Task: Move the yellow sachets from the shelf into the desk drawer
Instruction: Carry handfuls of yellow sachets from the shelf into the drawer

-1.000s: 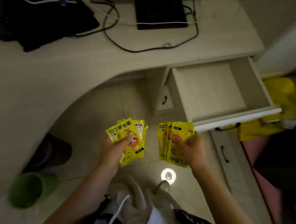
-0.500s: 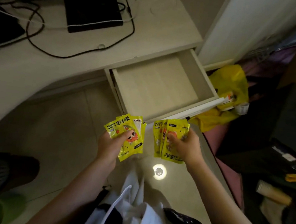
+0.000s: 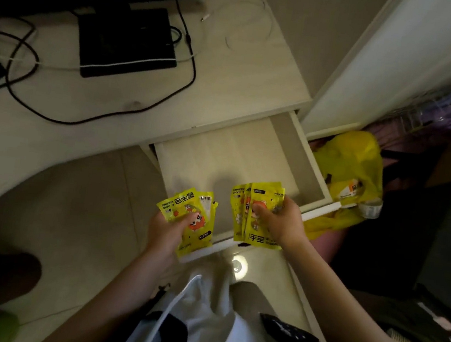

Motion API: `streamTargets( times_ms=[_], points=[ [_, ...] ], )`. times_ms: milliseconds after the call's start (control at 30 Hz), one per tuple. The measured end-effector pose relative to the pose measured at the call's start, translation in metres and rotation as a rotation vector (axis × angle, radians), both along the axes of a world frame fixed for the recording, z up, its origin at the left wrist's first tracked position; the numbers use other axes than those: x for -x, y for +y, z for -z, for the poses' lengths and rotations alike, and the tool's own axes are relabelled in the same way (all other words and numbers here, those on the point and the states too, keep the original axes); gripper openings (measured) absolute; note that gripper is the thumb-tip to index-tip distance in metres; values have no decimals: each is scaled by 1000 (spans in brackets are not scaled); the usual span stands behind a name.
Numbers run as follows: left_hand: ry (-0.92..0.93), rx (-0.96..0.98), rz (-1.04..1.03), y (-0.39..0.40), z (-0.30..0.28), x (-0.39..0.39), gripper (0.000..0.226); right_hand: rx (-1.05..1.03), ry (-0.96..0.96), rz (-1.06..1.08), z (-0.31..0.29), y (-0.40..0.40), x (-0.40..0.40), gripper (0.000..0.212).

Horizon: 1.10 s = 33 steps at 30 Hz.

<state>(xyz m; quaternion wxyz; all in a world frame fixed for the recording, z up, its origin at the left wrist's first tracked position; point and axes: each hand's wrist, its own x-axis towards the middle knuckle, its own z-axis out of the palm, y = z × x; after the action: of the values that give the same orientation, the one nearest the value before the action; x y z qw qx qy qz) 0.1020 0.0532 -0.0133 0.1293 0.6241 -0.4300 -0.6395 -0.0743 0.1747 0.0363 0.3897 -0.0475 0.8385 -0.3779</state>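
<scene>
While drawer (image 3: 238, 155) stands pulled open under worktop (image 3: 48, 153), left hand (image 3: 166, 227) grips fan of yellow sachets (image 3: 189, 217) over drawer's near left corner; right hand (image 3: 280, 221) grips second bunch (image 3: 253, 212) over near edge. Black cables (image 3: 96, 119) on worktop, far left.
</scene>
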Motion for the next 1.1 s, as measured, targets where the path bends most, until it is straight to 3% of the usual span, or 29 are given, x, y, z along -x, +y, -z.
streamTargets(
  times_ms=[133, 333, 433, 567, 633, 700, 867, 1100],
  points=[
    [-34, -29, -53, -6, 8, 17, 28, 5, -57, -24, 9, -22, 23, 33],
    [-124, -25, -123, -7, 26, 41, 34, -34, -133, -156, 31, -52, 50, 11],
    [-183, -25, -140, -8, 42, 51, 41, -69, -139, -275, 47, -62, 59, 26],
    [-279, 41, -75, -10, 64, 60, 46, -93, -154, -427, 83, -74, 67, 13],
    [-329, 59, -31, -9, 75, 65, 48, -130, -149, -474, 119, -73, 73, 33],
    [-369, 67, -1, -8, 89, 71, 50, -142, -168, -494, 153, -71, 76, 36],
    [-407, -10, 39, -5, 119, 84, 35, -202, -192, -493, 157, -76, 69, 23],
    [-386, -87, 85, -4, 139, 85, 38, -259, -240, -476, 178, -70, 73, 35]
  ],
)
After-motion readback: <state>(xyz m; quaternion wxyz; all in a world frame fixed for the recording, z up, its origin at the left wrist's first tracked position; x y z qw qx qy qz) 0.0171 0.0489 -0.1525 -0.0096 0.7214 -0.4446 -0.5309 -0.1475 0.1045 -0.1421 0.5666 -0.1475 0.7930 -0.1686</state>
